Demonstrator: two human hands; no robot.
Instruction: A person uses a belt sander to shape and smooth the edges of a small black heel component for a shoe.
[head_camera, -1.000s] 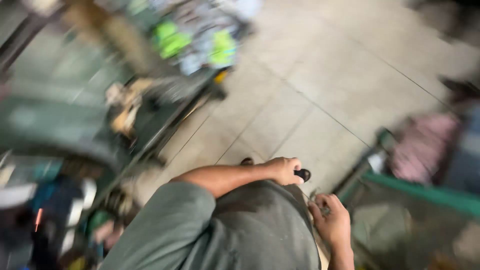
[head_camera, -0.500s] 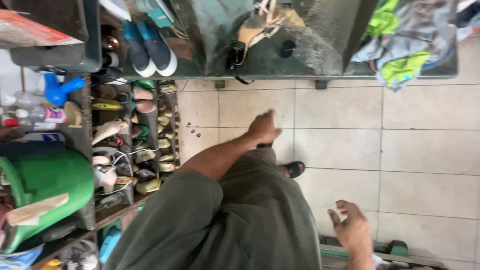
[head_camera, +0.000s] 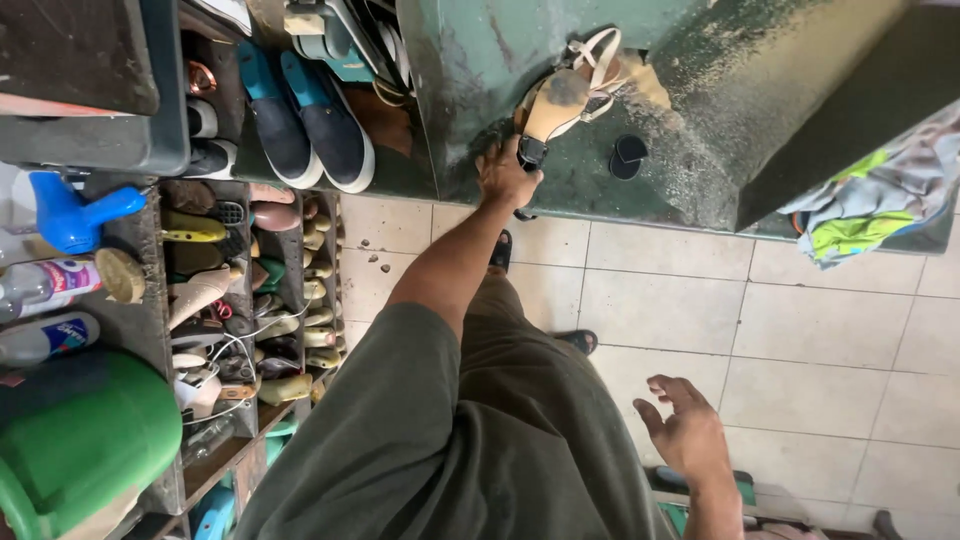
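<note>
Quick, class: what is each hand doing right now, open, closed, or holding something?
Left hand: closed on the heel of the tan sandal on the green bench.
Right hand: open, fingers spread, holding nothing.

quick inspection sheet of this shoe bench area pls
surface: green worktop, scuffed and dusty
job's things: tan strappy heeled sandal lying on the worktop, small black heel piece beside it
clutter: pair of blue slip-on shoes, shelf rack of shoe lasts, blue hair dryer, green bucket, rags on the worktop's corner
grippers: left hand at the sandal's heel; right hand open, empty, above the floor
cables: white cord in the rack
surroundings: tiled floor
</note>
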